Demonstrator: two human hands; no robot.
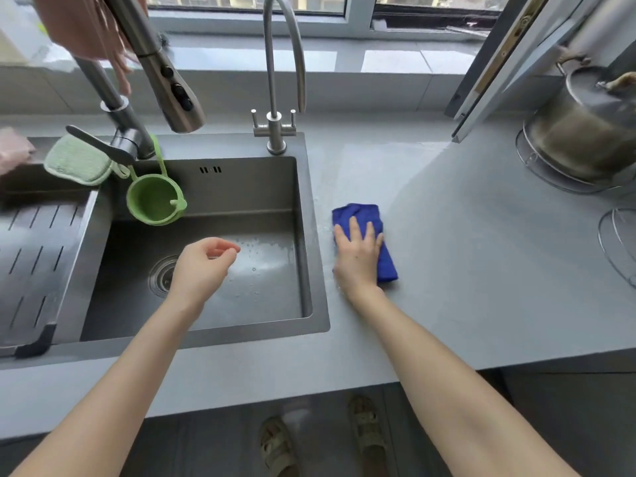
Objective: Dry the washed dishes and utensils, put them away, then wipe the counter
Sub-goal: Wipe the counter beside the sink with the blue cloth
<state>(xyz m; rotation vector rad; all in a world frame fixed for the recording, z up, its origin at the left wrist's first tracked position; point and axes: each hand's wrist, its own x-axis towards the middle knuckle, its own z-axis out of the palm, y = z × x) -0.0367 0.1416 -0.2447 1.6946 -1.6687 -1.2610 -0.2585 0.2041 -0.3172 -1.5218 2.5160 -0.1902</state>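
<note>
A folded blue cloth (387,263) lies on the grey counter (481,270) just right of the sink. My right hand (358,256) presses flat on it, fingers straight and spread. Water drops and a wet sheen show on the counter beside and behind the cloth. My left hand (203,266) hovers over the steel sink basin (241,201), fingers loosely curled, holding nothing.
A green strainer cup (155,201) hangs from the pull-down tap (161,84), next to a green scrub pad (77,163). A slim second tap (277,129) stands behind the sink. A slotted drain tray (34,256) sits at left. A steel kettle (585,132) on a wire rack stands at right.
</note>
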